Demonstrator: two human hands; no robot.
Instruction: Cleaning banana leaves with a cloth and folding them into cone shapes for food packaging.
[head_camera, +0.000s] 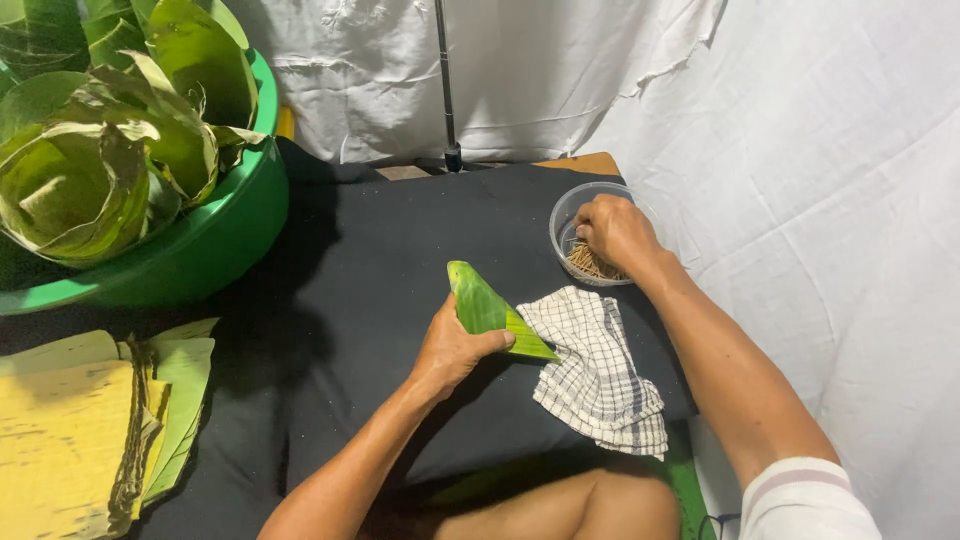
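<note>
While the folded leaf cone (487, 310) is held upright over the black-covered worktop (380, 260), it is kept closed by the left hand (452, 350) — the fingers are wrapped round its lower part, with the thumb pressed across the overlapping seam. The right hand (617, 232) is reaching into the clear plastic tub (563, 215) of thin wooden sticks (588, 263) at the far right of the worktop; its fingers are curled down among the sticks, and whether one has been pinched cannot be told. A checked cloth (598, 370) lies just beside the cone, between the two hands.

For the step to be done well, steady thumb pressure should be kept on the seam so that the fold is not allowed to spring open. A single stick is best separated — not a bundle. The cone should be kept still and its point undamaged.
</note>
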